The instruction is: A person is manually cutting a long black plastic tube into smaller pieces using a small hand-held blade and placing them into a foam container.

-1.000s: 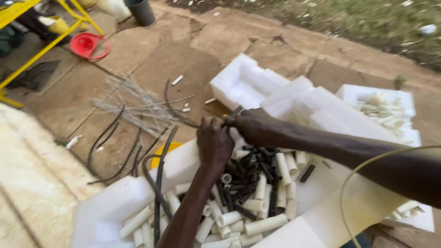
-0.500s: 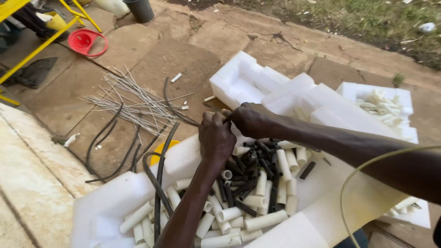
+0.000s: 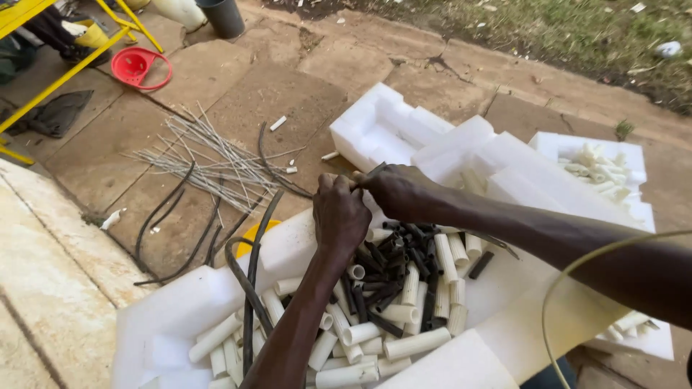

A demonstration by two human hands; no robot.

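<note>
Left hand [image 3: 340, 215]: closed in a loose fist over the far rim of the foam tray [image 3: 180, 310], knuckles up; what its fingers grip is hidden under the hand.
Right hand [image 3: 398, 191]: closed, fingertips pinched on the near end of a thin dark cable piece [image 3: 369, 173].
Cable piece: short and slim, it sticks out from the right fingers toward the far side, just right of the left hand's knuckles; the two hands are almost touching around it.
Tray contents: white tube pieces [image 3: 414, 344] lie all over the tray, with a heap of black tube pieces [image 3: 393, 270] in the middle, just near of both hands.
In the way: a long black hose [image 3: 254, 277] runs over the left part of the tray, beside the left forearm.
Around: a second foam block [image 3: 404, 137] sits far right of the hands; a bundle of thin grey wires [image 3: 209, 162] lies on the paving to the far left; a red funnel [image 3: 140, 67] is at the far left corner.
Change: since the earlier frames both hands have risen slightly off the black heap and moved closer together, and the cable end now shows clearly.
</note>
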